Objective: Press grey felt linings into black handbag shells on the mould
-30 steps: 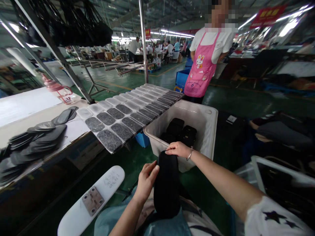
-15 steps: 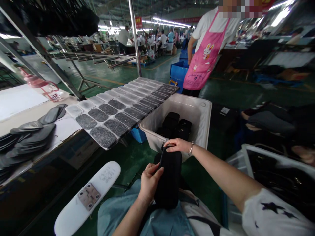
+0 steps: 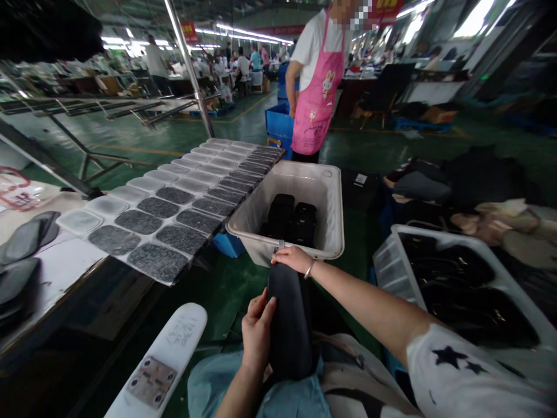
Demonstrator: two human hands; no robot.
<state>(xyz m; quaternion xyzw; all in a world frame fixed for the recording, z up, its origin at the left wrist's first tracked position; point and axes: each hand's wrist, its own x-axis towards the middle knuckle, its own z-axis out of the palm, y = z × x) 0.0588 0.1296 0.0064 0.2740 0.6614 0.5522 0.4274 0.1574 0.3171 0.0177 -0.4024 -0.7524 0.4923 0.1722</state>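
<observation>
From the head view, we're looking down at a black case standing upright on our lap, one long dark pouch with a rounded top and a matte, fabric-like skin. Our left hand is wrapped around its near side, fingers closed on the case at mid-height. Our right hand caps the top end, fingertips pinched on a small pale tab there that looks like a zipper pull; a bracelet sits on that wrist.

We'd judge this case light and semi-stiff: it holds its shape between the two hands without sagging, yet the surface probably gives a little under pressure. The cloth-like finish should offer decent friction, so a side hold at the middle, as the left hand has it, seems the steady place, with the top left free for the pull.

Just beyond the right hand sits a pale plastic bin with more black cases inside. Left of the hands, a tray of grey pads overhangs the counter. Below the left hand juts a white board with a metal plate. Far ahead, a person in a pink apron stands.
</observation>
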